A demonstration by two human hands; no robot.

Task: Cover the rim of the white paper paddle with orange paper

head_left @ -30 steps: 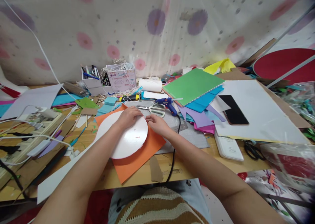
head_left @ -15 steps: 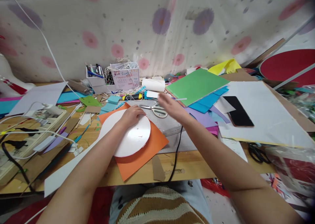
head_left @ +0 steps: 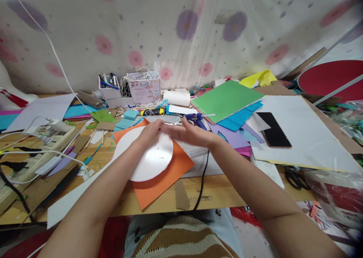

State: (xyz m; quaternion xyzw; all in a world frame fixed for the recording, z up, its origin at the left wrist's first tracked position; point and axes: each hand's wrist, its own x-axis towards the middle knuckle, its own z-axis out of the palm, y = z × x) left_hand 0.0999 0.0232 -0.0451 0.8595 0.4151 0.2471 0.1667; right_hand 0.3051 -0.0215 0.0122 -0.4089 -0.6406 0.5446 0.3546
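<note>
The left hand (head_left: 152,132) lies on the far part of the white disc (head_left: 153,163), its fingers bent towards the rim; whether they grip the edge or only press on it, I cannot tell. The right hand (head_left: 195,134) is wide, with its fingers straight and its thumb raised apart from them. Its fingertips reach the left hand's fingers at the disc's far edge, though I cannot tell if the 2 hands touch.

The disc lies flat over the orange sheet (head_left: 176,167), whose corners show at the far left, the right and the near side. A white strip (head_left: 64,207) runs from beneath the left forearm to the lower left.

Just beyond the right hand are the blue glue gun (head_left: 195,117) and the scissors (head_left: 173,124), both partly hidden by it. A ruler (head_left: 195,152) lies on the grey mat (head_left: 210,170), to the right of the orange sheet. A black cord (head_left: 202,184) crosses the surface (head_left: 224,197) near a brown scrap (head_left: 181,195). Farther right, the phone (head_left: 273,131) rests on a white board (head_left: 309,137), beside a green sheet (head_left: 227,99) on blue paper (head_left: 236,116).
</note>
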